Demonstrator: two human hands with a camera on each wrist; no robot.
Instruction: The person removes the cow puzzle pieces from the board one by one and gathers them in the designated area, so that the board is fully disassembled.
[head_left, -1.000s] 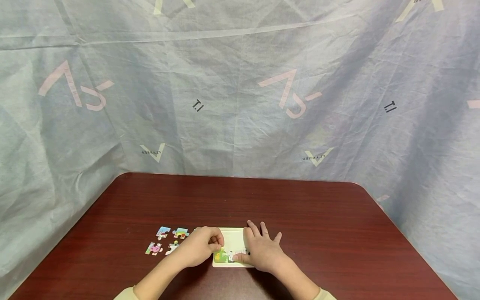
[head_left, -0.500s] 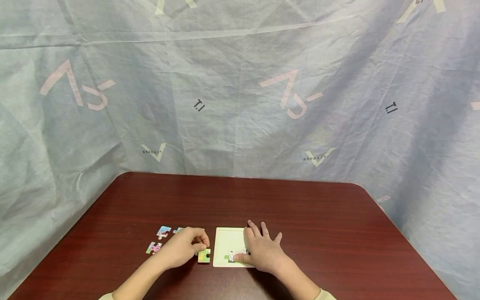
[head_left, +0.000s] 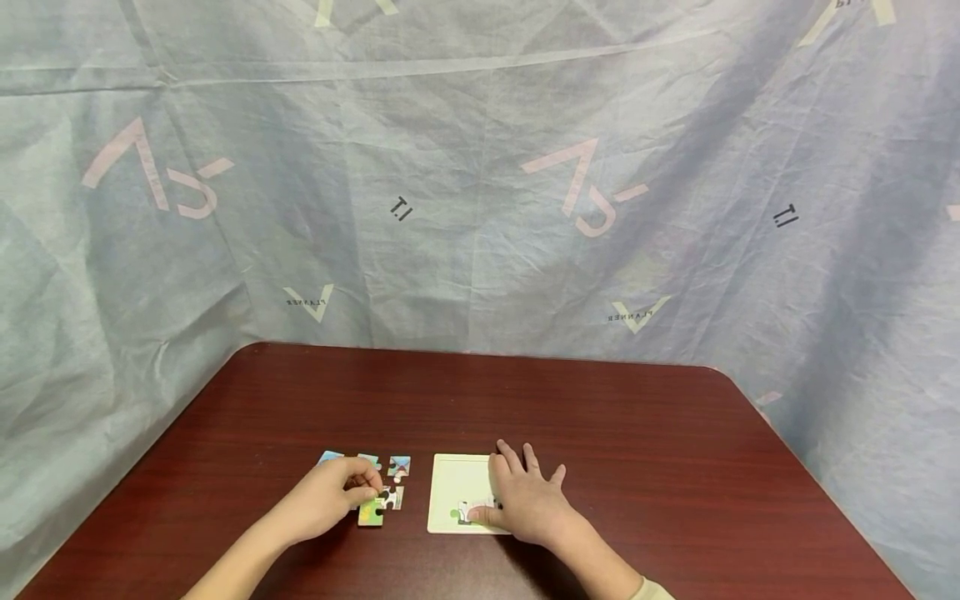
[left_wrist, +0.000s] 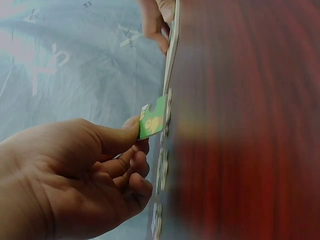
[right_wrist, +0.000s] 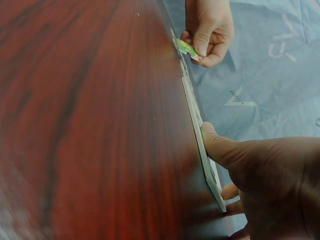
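Between thumb and fingers my left hand pinches a green puzzle piece with a yellow figure on it. It holds the piece close above the table, among loose puzzle pieces left of the puzzle tray. My right hand lies spread over the right side of the pale puzzle tray, its thumb over the lower part. A partly covered white-and-green puzzle piece lies in the tray by that thumb. In the right wrist view the thumb rests on the tray's edge.
Several loose pieces lie in a group on the dark red wooden table, some hidden by the left hand. A grey printed cloth hangs behind the table and along its sides.
The left hand has moved left from the tray, carrying the green puzzle piece out of its lower left corner to the loose pieces. The right hand has stayed on the tray.
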